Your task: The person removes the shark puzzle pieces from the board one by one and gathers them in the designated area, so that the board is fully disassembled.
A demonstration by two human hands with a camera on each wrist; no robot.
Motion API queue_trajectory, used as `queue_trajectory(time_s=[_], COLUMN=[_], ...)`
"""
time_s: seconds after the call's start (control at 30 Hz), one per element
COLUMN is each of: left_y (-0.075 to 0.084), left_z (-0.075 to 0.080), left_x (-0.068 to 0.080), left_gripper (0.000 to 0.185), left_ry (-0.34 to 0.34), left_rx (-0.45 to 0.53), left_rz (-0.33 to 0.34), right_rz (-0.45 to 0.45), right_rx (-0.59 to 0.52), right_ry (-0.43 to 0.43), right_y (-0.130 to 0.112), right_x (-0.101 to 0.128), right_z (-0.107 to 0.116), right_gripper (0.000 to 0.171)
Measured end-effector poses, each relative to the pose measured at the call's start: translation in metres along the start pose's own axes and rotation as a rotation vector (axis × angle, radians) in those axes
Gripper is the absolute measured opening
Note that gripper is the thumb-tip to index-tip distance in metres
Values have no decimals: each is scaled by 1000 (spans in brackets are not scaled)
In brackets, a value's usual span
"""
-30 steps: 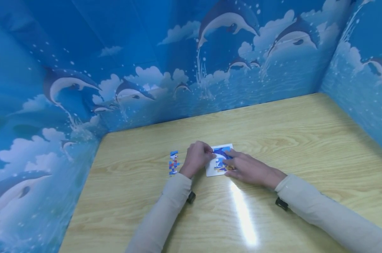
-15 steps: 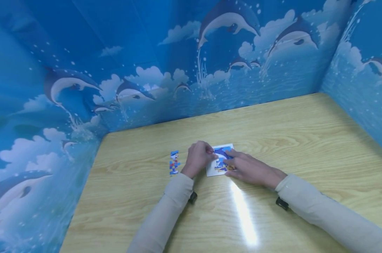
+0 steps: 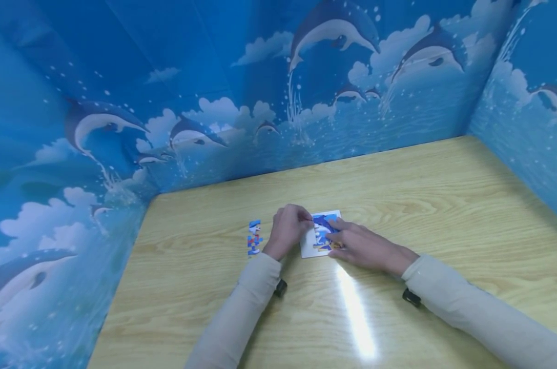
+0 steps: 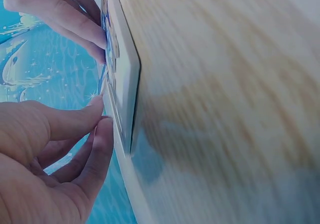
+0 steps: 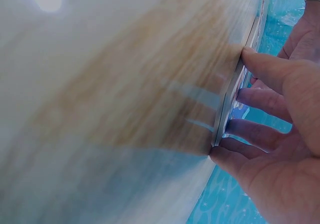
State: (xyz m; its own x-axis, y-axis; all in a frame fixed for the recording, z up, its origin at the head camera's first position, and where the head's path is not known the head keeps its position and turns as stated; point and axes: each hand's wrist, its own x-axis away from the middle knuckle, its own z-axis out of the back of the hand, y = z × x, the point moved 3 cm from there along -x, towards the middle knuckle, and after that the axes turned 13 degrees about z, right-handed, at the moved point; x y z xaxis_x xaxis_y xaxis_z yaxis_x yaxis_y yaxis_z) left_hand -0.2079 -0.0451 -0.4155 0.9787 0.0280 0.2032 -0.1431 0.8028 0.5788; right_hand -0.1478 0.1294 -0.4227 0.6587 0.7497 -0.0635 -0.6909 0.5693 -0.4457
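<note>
A white jigsaw puzzle board [image 3: 308,248] lies on the wooden table, its right part filled with blue and orange pieces showing a dolphin [image 3: 323,222]. My left hand [image 3: 288,230] is over the board's left side, thumb and index tips together at a thin sliver of a jigsaw piece [image 4: 103,79], mostly hidden by the fingers. From the right, my right hand [image 3: 363,243] holds the board. In the right wrist view, the thumb [image 5: 265,66] presses at the board's near edge while other fingers rest over the pieces and the side.
Left of my left hand, several loose jigsaw pieces [image 3: 254,238] lie in a column on the table [image 3: 190,287]. Blue walls printed with dolphins [image 3: 333,38] stand behind and at both sides. A bright light reflection [image 3: 355,312] crosses the table in front.
My left fingertips have drawn back slightly to the left, so more of the dolphin picture shows. My right hand and the loose pieces stay where they were.
</note>
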Motion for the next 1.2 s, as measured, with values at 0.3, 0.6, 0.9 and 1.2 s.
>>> queue_trajectory(time_s=[0.3, 0.6, 0.9, 1.2], left_y=[-3, -14, -30, -51], left_z=[2, 15, 32, 44], left_x=[1, 1, -2, -3], left_gripper=[6, 6, 4, 5], left_ry=[-4, 19, 52, 77], left_rx=[31, 61, 71, 77], left_rz=[1, -43, -26, 29], right_rz=[5, 22, 21, 31], right_rx=[-2, -1, -6, -2], right_ry=[4, 20, 21, 29], right_y=[0, 0, 0, -1], right_x=[0, 0, 1, 0], right_z=[1, 1, 1, 1], right_gripper=[51, 50, 50, 50])
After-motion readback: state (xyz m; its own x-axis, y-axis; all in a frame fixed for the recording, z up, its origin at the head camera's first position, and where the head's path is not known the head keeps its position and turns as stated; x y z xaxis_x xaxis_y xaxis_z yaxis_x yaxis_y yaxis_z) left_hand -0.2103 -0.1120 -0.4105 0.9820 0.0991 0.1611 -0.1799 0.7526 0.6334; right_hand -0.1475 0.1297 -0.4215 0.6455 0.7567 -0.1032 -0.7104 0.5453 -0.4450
